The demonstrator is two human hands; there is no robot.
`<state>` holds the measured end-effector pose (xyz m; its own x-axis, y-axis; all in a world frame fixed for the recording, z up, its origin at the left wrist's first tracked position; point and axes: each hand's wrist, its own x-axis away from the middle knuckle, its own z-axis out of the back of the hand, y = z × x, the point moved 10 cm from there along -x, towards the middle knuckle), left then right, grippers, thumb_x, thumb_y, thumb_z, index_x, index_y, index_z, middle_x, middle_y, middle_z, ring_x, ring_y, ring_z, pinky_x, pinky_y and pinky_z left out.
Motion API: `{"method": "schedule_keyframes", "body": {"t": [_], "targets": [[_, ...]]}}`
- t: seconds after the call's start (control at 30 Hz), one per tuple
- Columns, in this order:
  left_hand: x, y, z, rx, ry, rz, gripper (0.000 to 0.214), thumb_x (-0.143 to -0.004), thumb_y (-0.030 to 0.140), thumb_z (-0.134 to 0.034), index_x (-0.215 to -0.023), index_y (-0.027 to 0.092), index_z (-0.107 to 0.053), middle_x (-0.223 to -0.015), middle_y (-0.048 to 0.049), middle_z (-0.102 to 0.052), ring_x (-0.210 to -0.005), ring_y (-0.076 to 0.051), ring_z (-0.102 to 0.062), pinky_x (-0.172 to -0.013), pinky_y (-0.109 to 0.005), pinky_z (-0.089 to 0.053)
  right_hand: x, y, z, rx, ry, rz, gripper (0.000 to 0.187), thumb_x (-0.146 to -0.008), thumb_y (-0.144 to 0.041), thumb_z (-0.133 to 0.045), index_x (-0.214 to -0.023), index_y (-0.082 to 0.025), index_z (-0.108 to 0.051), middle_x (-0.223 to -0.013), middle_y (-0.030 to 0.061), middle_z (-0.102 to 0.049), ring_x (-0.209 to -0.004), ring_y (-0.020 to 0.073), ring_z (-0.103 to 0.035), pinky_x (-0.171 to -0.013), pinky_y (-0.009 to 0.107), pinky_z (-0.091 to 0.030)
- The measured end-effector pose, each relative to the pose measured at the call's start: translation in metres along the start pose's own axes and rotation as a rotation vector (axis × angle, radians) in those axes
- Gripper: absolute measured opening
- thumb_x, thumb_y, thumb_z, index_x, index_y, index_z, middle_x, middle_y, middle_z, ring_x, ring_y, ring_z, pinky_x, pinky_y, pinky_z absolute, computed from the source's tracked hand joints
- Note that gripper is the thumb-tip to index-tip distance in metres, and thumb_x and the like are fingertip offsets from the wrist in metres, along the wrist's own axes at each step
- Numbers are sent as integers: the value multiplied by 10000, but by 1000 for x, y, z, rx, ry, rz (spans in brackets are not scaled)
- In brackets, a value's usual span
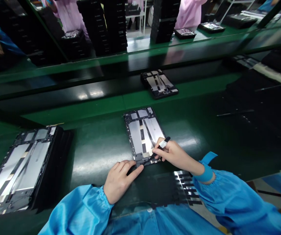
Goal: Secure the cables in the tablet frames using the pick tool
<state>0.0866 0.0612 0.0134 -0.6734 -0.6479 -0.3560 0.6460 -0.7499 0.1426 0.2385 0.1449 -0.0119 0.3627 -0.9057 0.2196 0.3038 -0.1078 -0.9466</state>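
A tablet's open back housing (136,137) lies on the green conveyor belt (101,111), showing silver panels, black strips and a dark frame. My right hand (172,154) is shut on a black pen-like tool (164,142) with a white band, and the tool's tip reaches the housing's lower right corner. My left hand (120,181) rests its fingers on the housing's near edge. Both blue sleeves show at the cuffs. The contact point of the tool's tip is partly hidden by my fingers.
A similar housing (20,166) sits on a black stack at my left, and another (158,84) lies farther along the belt. A strip sheet (186,189) lies by my right arm. Black tray stacks (113,23) and pink-clad co-workers (69,13) stand beyond.
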Motion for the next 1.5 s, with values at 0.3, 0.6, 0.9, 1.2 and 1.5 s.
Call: {"method": "schedule_keyframes", "body": {"t": [0.3,0.6,0.9,1.2,1.5], "targets": [[-1,1,-2,-35,13,-7,352,-967,122,-452,-1275,236,-577,-1174,-105,-588,-1015,-222,-559,-809,-344,-484,-1,6,1,-45,23,-54,160,-839,-321,-646,-781,-200,-559,-619,-9,-656,-637,185,-712,-503,238,-523],[-1,2,-6,-99,-25,3,374,-973,143,-444,-1314,247,-559,-1189,-115,-576,-1021,-231,-556,-812,-351,-482,0,-1,0,-14,11,-30,149,-854,-310,-626,-773,-203,-562,-627,-4,-662,-641,191,-719,-506,241,-523],[-16,10,-11,-136,-88,77,350,-965,221,-495,-1307,273,-553,-1163,-113,-577,-962,-237,-572,-758,-353,-513,-2,-1,-2,2,-4,-31,153,-855,-314,-630,-773,-207,-556,-627,-5,-657,-641,197,-717,-498,242,-514],[-8,3,-5,19,-68,5,363,-988,140,-409,-1328,197,-523,-1355,-104,-544,-1112,-207,-563,-894,-344,-512,6,7,44,-122,397,94,243,-837,-419,-661,-733,-223,-563,-696,5,-633,-690,207,-676,-637,309,-534],[-44,13,-11,-154,-30,-63,352,-985,342,-501,-1254,124,-565,-1076,-103,-666,-873,-211,-600,-742,-332,-441,-35,8,10,-522,176,76,411,-733,-589,-723,-824,-193,-657,-765,28,-703,-729,194,-695,-764,358,-569]]}}
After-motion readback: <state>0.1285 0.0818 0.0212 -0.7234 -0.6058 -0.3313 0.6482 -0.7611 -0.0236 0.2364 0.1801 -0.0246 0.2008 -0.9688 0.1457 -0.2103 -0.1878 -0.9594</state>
